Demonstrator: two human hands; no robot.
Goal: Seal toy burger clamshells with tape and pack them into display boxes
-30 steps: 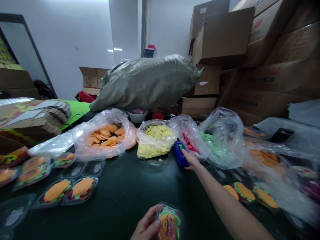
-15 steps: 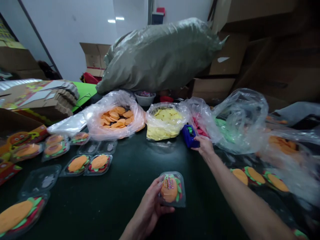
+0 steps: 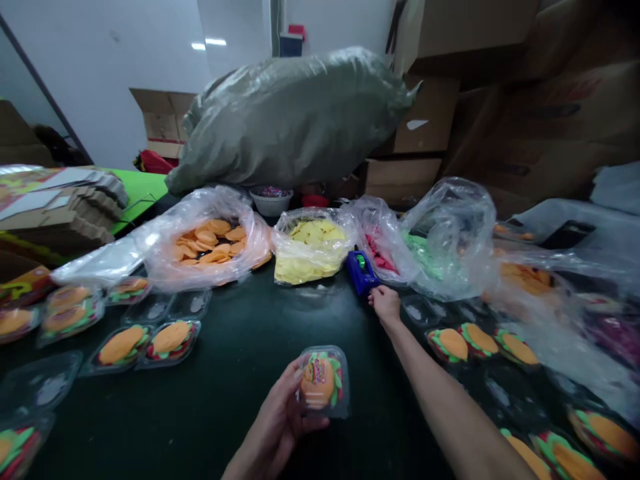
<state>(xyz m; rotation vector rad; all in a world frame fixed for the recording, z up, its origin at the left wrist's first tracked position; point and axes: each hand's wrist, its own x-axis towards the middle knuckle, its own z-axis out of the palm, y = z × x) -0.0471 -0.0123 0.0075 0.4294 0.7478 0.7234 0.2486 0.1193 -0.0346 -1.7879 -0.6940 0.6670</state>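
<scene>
My left hand [image 3: 280, 415] grips a clear plastic clamshell box [image 3: 342, 400], thumb on its lid and fingers underneath. Inside the box is a toy hamburger [image 3: 318, 383] with an orange bun and green and red layers, and a printed sticker shows on top. Farther out, my right hand [image 3: 386, 305] is at the near end of a blue tape dispenser [image 3: 363, 272] that carries a green roll. Its fingers are curled together; whatever they pinch is too small to make out.
Bags of orange pieces [image 3: 215, 241], yellow pieces [image 3: 315, 250], pink pieces [image 3: 380, 253] and green pieces [image 3: 423, 253] line the back. Several boxed burgers stand left [image 3: 170, 340] and right [image 3: 480, 339]. A big grey-green sack [image 3: 300, 120] lies behind, beside stacked cartons [image 3: 425, 127].
My right hand has drawn back from the dispenser's side to its near end, fingers now curled. The view has swung right; my left hand still holds the box.
</scene>
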